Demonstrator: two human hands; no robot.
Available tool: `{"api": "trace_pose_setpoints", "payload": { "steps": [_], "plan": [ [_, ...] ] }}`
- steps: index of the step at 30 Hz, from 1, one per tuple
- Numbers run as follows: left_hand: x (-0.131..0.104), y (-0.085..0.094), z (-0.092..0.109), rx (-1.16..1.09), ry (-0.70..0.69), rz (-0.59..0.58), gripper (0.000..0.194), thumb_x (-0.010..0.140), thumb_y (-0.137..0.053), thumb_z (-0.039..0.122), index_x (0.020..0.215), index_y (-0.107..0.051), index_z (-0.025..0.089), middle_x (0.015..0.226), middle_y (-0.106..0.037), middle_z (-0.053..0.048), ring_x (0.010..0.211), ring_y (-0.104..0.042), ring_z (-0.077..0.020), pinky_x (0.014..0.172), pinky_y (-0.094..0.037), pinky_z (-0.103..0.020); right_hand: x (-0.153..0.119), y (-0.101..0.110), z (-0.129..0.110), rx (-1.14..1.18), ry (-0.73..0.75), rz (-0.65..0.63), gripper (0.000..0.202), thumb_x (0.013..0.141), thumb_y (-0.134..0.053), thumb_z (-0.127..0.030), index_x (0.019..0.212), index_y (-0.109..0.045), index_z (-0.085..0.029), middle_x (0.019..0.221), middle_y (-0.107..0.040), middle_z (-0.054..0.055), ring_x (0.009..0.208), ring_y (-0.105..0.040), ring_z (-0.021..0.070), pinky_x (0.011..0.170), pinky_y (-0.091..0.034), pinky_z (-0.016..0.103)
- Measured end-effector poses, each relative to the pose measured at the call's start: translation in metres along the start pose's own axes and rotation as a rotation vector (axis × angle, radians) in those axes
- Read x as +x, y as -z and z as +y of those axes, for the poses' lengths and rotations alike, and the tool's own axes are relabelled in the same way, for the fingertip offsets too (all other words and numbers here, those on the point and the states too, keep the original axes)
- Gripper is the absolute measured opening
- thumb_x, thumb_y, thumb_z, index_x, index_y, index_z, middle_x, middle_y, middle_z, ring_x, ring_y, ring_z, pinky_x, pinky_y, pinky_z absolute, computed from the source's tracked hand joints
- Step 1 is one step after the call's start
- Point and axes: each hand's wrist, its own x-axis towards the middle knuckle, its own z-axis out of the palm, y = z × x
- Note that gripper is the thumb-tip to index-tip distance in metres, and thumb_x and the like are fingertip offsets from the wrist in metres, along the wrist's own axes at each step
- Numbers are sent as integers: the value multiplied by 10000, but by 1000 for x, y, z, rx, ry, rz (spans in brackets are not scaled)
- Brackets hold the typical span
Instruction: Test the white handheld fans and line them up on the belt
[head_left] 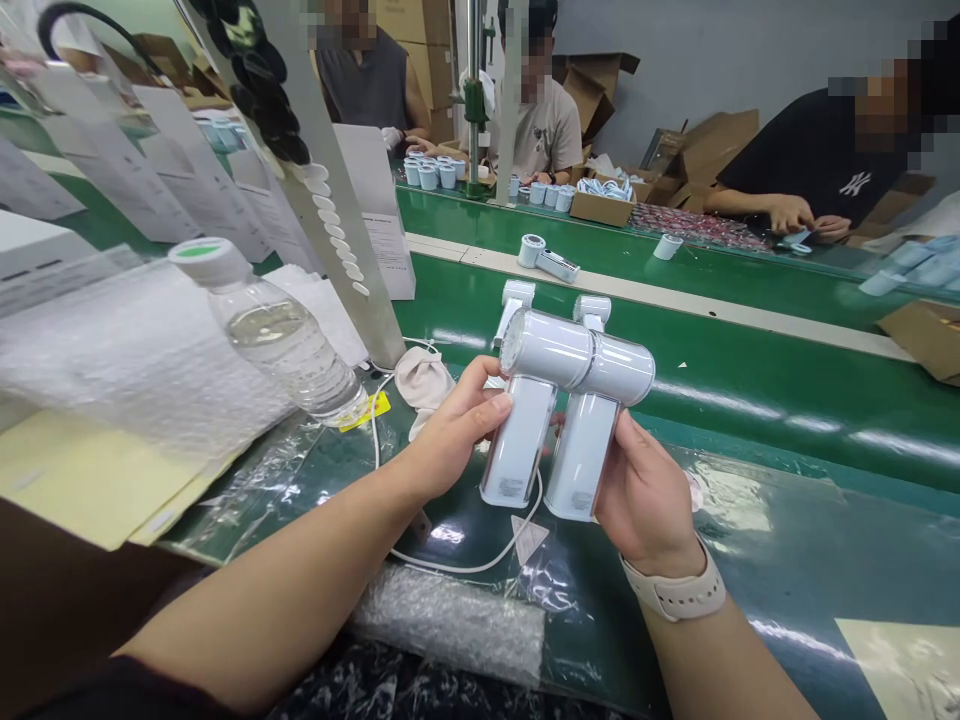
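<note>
"Fingers (491,412) of the left hand (450,430): what are they doing?"

"They're holding the left device (519,440) by its handle, the thumb pressing along its outer edge. The right hand (651,490) is gripping the right device (585,450), its fingers closing around the outer side of that handle."

"Where are the two devices sitting?"

"They're being held upright to the right of the bottle (277,345), showing pale blue handles under shiny round heads, and the heads are meeting end to end. I can't tell whether the bases are touching the surface (645,640)."

"What's lying closest to them?"

"A white cable (457,570) is looping beneath them, right of the bottle, and a strip of bubble wrap (465,625) is lying nearer the wearer than the bottle, also to its right. Two smaller round-headed items are showing just behind the held pair."

"And right beside the bottle?"

"A pale cloth (424,385) is bunching up on its right, a yellow label (367,411) is showing at its base, and a metal post (337,230) is rising just beyond it. Clear wrapping (127,345) is spreading out to its left."

"Farther off?"

"Beyond the bottle and to its right, another device (555,265) is lying on its side. Farther past the bottle, three people are working, one in a black shirt (802,145) leaning in at far right."
</note>
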Motion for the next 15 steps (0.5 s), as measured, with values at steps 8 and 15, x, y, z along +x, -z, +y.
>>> {"api": "trace_pose_setpoints", "payload": {
  "steps": [8, 15],
  "plan": [
    [2, -6, 3, -105, 115, -70, 575, 651, -899, 413, 1058, -573, 170, 802, -630, 0, 675, -638, -143, 637, -535, -276, -1, -5, -6, 33, -66, 117, 312, 896, -522, -416, 838, -746, -208, 779, -727, 59, 732, -672, 199, 690, -600, 344],
    [4, -5, -1, -106, 151, -57, 533, 695, -835, 559, 932, -597, 146, 822, -623, -17, 656, -607, -113, 590, -509, -233, -3, -4, -9, 57, -54, 7, 289, 832, -532, -423, 723, -667, -192, 709, -688, 50, 552, -596, 146, 507, -512, 258]
  ]
}}
